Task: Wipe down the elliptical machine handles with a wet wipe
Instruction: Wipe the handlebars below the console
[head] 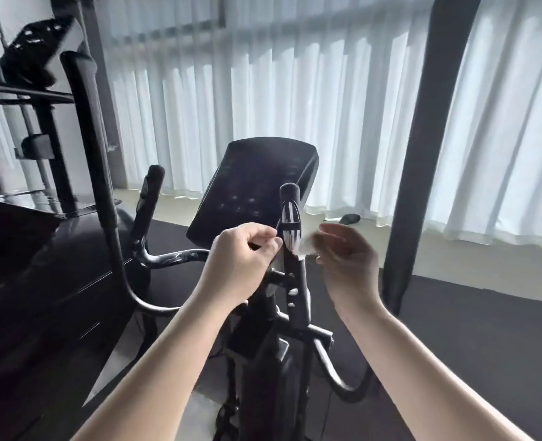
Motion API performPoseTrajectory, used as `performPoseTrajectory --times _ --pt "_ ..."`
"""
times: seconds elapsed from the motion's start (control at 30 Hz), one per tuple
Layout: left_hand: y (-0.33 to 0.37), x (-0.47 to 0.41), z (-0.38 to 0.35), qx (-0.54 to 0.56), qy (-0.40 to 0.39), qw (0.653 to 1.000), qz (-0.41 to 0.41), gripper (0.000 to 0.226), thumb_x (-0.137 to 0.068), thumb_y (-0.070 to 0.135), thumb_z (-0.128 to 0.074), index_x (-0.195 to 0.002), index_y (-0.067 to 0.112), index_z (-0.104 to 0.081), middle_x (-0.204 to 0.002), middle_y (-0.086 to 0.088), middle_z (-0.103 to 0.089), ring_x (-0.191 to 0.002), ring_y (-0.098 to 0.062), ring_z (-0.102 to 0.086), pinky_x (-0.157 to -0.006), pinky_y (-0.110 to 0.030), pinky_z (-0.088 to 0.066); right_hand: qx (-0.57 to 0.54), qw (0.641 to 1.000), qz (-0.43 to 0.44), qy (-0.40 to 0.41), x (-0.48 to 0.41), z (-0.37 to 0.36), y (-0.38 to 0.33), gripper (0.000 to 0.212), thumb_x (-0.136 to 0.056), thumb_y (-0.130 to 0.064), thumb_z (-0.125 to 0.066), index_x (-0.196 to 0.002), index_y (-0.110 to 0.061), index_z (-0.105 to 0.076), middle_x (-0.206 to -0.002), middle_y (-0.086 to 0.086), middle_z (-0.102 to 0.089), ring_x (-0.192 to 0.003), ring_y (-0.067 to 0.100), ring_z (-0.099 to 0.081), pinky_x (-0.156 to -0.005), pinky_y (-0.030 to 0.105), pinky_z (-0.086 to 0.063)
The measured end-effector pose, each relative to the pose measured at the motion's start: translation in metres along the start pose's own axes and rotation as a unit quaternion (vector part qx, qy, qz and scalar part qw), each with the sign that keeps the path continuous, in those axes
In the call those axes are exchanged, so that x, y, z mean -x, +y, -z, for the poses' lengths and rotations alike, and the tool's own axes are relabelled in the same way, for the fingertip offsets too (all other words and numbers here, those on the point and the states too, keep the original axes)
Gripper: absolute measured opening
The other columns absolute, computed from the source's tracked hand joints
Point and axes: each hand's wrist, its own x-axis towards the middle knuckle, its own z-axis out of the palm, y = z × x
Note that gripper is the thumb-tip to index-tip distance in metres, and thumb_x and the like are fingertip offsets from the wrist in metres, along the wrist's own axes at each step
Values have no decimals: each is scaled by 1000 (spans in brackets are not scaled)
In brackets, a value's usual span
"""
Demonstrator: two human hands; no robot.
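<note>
Both forearms reached up from the bottom of the view toward the short upright grip in front of the console. Left hand sat curled just left of that grip, fingers drawn in close, though whether they pinched an edge of the wipe or only braced against the metal could not be told. Right hand was just right of the grip, fingers bent narrow around the wipe, a small white wad pressed against the grip's lower sensor plate. The wipe looked thin, limp and damp, so it would likely bunch and slide unless kept folded flat under the fingertips and wrapped partly round the bar. The grip looked rigid and fixed to the frame, so it could take firm squeezing; the striped metal plate looked smooth and probably slick when wet. The matching short grip stood well to the left, and the two long swing handles, one left and one right, rose beside the machine, apparently not yet wiped. White curtains hung behind.
</note>
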Motion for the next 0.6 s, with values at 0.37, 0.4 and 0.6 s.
performPoseTrajectory --times 0.37,0.4,0.6 --pt "-9 -45 -31 103 23 994 7 12 -92 29 -76 -103 30 -80 -53 27 -59 -46 8 -55 -54 -15 -43 52 989 135 -9 -57 -45 -16 22 -97 -18 -72 -94 -38 -77 -101 -9 -68 -96 4 -67 -83 14 -49" --pt "-10 -44 -32 108 30 994 6 12 -92 33 -76 -103 31 -80 -55 26 -61 -46 7 -54 -52 -11 -41 27 990 137 -9 -47 -43 -12 24 -97 -14 -72 -95 -37 -78 -101 -9 -67 -96 5 -68 -82 13 -49" --pt "-7 -39 -37 83 65 994 17 14 -92 26 -78 -105 30 -80 -84 19 -77 -56 9 -58 -62 -19 -45 -32 994 97 -30 -4 -18 21 32 -93 -5 -75 -95 -36 -81 -99 -12 -72 -97 11 -72 -82 12 -52"
